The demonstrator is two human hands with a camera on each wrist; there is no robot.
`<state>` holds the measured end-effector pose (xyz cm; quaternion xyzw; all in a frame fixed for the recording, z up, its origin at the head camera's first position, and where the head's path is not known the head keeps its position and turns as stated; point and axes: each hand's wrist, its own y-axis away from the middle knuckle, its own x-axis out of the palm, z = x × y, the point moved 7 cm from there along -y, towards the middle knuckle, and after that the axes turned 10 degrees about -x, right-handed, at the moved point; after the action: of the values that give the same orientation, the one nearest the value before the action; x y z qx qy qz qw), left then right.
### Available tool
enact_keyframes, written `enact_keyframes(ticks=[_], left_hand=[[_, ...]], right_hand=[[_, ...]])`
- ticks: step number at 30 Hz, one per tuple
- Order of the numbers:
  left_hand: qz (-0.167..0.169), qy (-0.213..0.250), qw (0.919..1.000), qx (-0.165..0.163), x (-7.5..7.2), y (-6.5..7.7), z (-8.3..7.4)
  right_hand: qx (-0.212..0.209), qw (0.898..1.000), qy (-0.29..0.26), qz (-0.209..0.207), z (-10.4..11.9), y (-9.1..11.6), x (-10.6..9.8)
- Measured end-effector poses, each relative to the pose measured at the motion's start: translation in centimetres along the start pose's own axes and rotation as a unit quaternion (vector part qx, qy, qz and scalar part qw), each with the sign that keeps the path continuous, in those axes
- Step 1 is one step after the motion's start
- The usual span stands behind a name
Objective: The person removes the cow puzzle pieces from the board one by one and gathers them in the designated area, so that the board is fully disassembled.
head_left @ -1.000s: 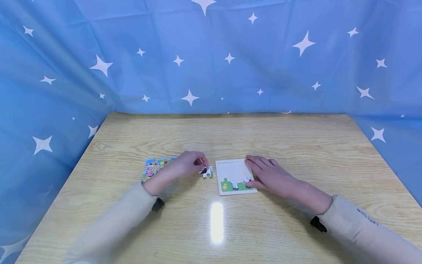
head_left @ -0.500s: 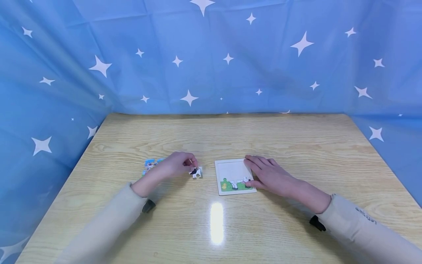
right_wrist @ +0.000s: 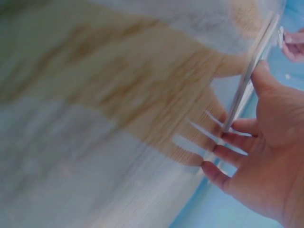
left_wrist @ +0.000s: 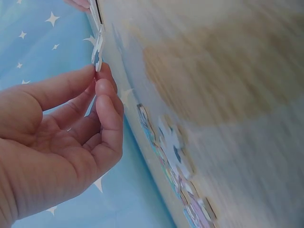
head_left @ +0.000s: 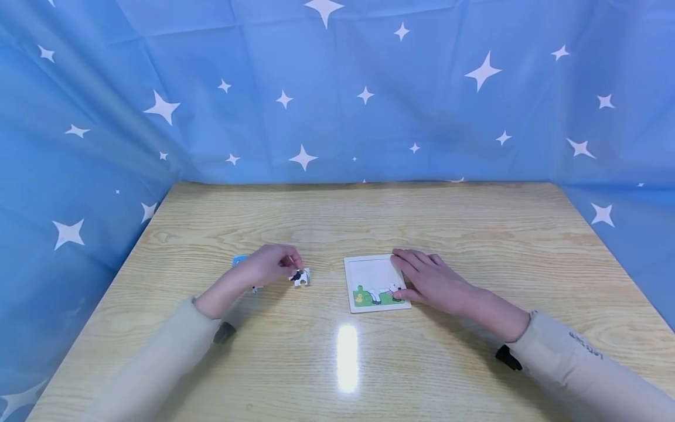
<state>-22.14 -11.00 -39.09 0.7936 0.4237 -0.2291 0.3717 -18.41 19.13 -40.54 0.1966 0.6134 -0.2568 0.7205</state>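
Between thumb and fingertips, my left hand (head_left: 269,265) pinches a black-and-white jigsaw piece (head_left: 300,278), held on edge over the table in the left wrist view. To its right lies a square puzzle tray (head_left: 371,271) with a pale frame. Fitted pieces (head_left: 375,296) showing green grass, a yellow duckling and white animal legs fill the tray's lower strip; the upper part shows bare board. My right hand (head_left: 437,285) rests along the tray's right edge, thumb and fingers extended in the right wrist view. Several loose jigsaw pieces (left_wrist: 173,147) lie below my left hand, mostly hidden in the head view.
The wooden table (head_left: 453,217) carries a bright light reflection (head_left: 347,357) in front of the tray. A blue curtain with white stars (head_left: 337,88) hangs behind the table and along its sides.
My left hand has moved left with the jigsaw piece, away from the tray and over the loose pieces, covering more of them. The right hand and tray have stayed in place.
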Motion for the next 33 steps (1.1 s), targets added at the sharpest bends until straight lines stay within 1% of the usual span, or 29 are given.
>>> enact_keyframes(ticks=[7, 12, 16, 26, 28, 31, 33], left_hand=[[-0.001, 0.000, 0.9999, -0.011, -0.5, 0.5, 0.8], [-0.001, -0.013, 0.9999, 0.001, -1.0, 0.8, 1.3], [0.006, -0.013, 0.9999, -0.003, -1.2, 0.9, 1.6], [0.012, -0.022, 0.9986, -0.047, -1.5, 1.3, 2.4], [0.011, -0.017, 0.9982, -0.057, -1.6, 1.3, 2.6], [0.011, -0.013, 0.9978, -0.065, -1.8, 1.5, 2.9], [0.010, -0.010, 0.9979, -0.063, -1.8, 1.5, 3.0]], right_hand=[[-0.002, 1.000, 0.001, -0.002, 0.0, -0.1, 0.1], [0.001, 1.000, 0.003, 0.003, 0.0, -0.1, 0.1], [0.000, 1.000, 0.004, 0.002, 0.1, -0.1, -0.1], [-0.002, 1.000, 0.005, 0.003, 0.2, -0.1, -0.3], [-0.003, 1.000, 0.006, 0.002, 0.2, -0.1, -0.3], [-0.004, 1.000, 0.007, 0.002, 0.2, -0.1, -0.2], [-0.004, 1.000, 0.008, 0.002, 0.1, -0.1, -0.2]])
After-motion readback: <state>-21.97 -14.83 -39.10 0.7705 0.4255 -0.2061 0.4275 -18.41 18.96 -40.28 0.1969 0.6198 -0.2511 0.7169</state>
